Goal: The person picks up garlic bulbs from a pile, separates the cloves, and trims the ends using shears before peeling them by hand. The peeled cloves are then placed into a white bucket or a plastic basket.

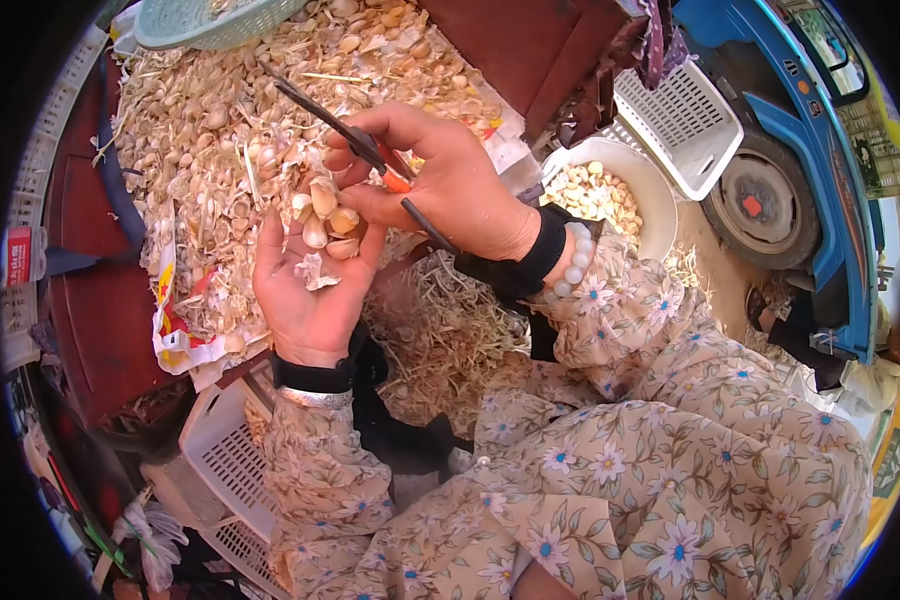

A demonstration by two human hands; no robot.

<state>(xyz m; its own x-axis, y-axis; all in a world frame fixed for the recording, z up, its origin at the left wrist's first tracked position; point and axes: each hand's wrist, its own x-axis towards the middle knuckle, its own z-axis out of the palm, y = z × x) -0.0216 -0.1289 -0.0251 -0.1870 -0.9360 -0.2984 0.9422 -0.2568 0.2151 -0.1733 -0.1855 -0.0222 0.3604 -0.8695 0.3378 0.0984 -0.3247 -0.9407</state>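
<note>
Gripping a pair of dark-handled scissors (355, 140) with an orange patch near the pivot, the right hand (450, 185) has its fingers clamped round the handles. Its fingertips meet the pale garlic cloves (325, 215) that lie at the base of the left hand's fingers. The left hand (310, 290) is palm up, its fingers apart and loosely cupped rather than closed, with a scrap of papery skin on the palm. As I judge it, the trimming goes best with the cupped hand level so that no clove rolls off. One clove should be steadied at a time, and the blades should work in short snips pointed away from the left fingertips. A white bead bracelet (575, 262) circles the right wrist above a black cuff and floral sleeve. Just beyond the hands spreads a heap of garlic and dry husk (200, 130), with a green plastic basket (210, 20) at its far edge. To the right stands a round white bowl (660, 200) holding cloves, beside a white slotted plastic crate (685, 120) and a blue vehicle (800, 150). A red-and-yellow printed wrapper (170, 320) under the heap and a red packet (20, 255) at the left edge carry print too small to read.
</note>
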